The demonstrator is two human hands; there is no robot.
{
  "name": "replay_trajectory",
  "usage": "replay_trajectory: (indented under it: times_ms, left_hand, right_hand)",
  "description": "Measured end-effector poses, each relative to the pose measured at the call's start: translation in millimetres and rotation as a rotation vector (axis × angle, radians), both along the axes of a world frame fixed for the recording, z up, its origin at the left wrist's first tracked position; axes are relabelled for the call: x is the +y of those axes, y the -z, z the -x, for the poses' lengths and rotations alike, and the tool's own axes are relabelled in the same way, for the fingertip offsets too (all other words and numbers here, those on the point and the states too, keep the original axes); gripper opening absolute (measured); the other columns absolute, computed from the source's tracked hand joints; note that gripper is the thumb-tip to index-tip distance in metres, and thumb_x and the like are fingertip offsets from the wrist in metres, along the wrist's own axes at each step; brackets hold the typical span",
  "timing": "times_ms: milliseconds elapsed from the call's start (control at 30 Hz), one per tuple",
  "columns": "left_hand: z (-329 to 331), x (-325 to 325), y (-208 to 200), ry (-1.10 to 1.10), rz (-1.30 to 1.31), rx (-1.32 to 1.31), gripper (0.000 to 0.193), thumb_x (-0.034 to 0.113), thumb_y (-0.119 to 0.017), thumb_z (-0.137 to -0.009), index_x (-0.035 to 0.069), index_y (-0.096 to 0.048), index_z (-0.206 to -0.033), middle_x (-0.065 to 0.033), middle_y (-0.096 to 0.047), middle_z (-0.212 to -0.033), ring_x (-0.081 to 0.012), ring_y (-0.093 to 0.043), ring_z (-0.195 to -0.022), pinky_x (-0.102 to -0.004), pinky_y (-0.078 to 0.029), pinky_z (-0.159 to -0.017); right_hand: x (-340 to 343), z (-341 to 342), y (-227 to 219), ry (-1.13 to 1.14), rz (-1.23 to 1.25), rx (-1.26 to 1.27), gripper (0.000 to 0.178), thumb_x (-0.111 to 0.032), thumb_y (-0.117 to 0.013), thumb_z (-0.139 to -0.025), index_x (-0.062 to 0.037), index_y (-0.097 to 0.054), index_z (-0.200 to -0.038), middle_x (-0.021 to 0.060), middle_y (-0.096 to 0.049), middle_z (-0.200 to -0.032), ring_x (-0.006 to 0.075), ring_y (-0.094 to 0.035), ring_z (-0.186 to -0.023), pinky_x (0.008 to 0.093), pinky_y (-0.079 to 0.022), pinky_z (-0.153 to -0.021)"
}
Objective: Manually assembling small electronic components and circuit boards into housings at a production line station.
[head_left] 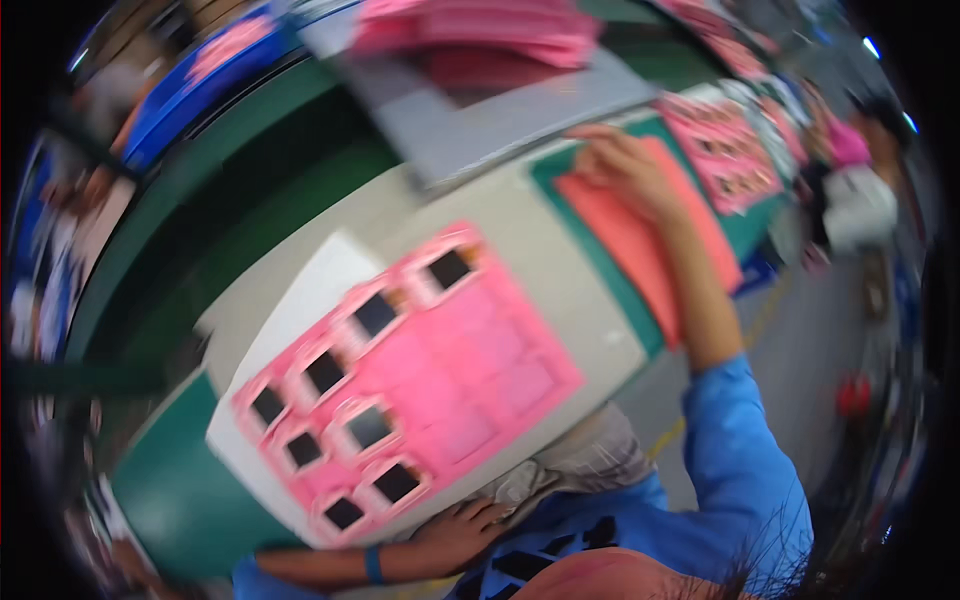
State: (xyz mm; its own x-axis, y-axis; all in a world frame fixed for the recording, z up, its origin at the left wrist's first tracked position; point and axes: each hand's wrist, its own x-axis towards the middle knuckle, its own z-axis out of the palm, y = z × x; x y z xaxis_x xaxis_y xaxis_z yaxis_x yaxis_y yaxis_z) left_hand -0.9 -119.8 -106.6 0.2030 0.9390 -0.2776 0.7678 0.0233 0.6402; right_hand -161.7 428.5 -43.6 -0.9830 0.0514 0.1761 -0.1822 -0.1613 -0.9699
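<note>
A pink foam tray (440, 375) lies tilted on the worktable in front of me. Several small dark rectangular pieces (375, 315), like little screens, sit in its pockets along the left side and the lower left corner. The pockets on its right show bare pink. My left hand (465, 530) rests by the tray's near edge, against my lap, fingers stretched out and holding nothing I can see. At the far right, my right hand (622, 170) is over a plain salmon-coloured sheet (650, 235), its fingers bent but apart. Blur hides whether it touches the sheet.
A white sheet (345, 265) sticks out from under the tray. Pink foam trays (480, 30) are stacked on a grey board (420, 140) at the far side. Another filled pink tray (725, 150) lies far right. A blue bin (205, 85) stands far left; other people are at the sides.
</note>
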Motion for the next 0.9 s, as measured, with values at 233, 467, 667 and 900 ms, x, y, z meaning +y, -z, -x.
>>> replay_trajectory:
  times_ms: [233,467,667,900]
  left_hand:
    - [-2.1,7.9,11.1,0.101,0.083,-0.017,0.051,0.028,-0.054,-0.102,0.018,-0.051,-0.151,-0.0065,-0.036,-0.169,-0.0298,-0.035,-0.155,-0.0418,-0.043,-0.119]
    - [0.7,5.2,9.4,0.071,0.050,-0.062,0.052,0.031,-0.054,-0.103,0.022,-0.050,-0.153,-0.0030,-0.035,-0.169,-0.0283,-0.034,-0.155,-0.0400,-0.042,-0.120]
    - [0.3,0.8,19.2,0.084,0.135,-0.029,0.053,0.032,-0.054,-0.103,0.022,-0.049,-0.154,-0.0026,-0.034,-0.171,-0.0281,-0.033,-0.156,-0.0390,-0.042,-0.120]
    - [2.7,3.9,11.8,0.118,0.149,0.033,0.050,0.033,-0.055,-0.103,0.021,-0.053,-0.152,-0.0039,-0.037,-0.169,-0.0294,-0.035,-0.155,-0.0416,-0.044,-0.118]
  right_hand:
    - [10.9,-20.2,-11.4,0.066,-0.068,-0.001,0.050,-0.040,-0.043,-0.118,0.0000,-0.070,-0.133,0.0066,-0.068,-0.081,0.0066,-0.041,-0.055,0.0196,-0.027,-0.050]
    - [15.5,-14.6,-4.0,0.067,0.065,0.012,0.057,-0.045,-0.040,-0.118,-0.0023,-0.076,-0.107,0.0036,-0.060,-0.076,0.0074,-0.038,-0.060,0.0223,-0.030,-0.055]
    - [17.6,-11.9,0.5,0.169,0.002,0.017,0.052,-0.042,-0.052,-0.115,-0.0068,-0.071,-0.082,0.0001,-0.058,-0.074,0.0063,-0.041,-0.063,0.0213,-0.034,-0.058]
    - [3.8,-12.1,-10.0,0.120,-0.279,-0.006,0.052,-0.043,-0.058,-0.112,-0.0073,-0.065,-0.075,0.0001,-0.057,-0.073,0.0105,-0.044,-0.064,0.0260,-0.039,-0.061]
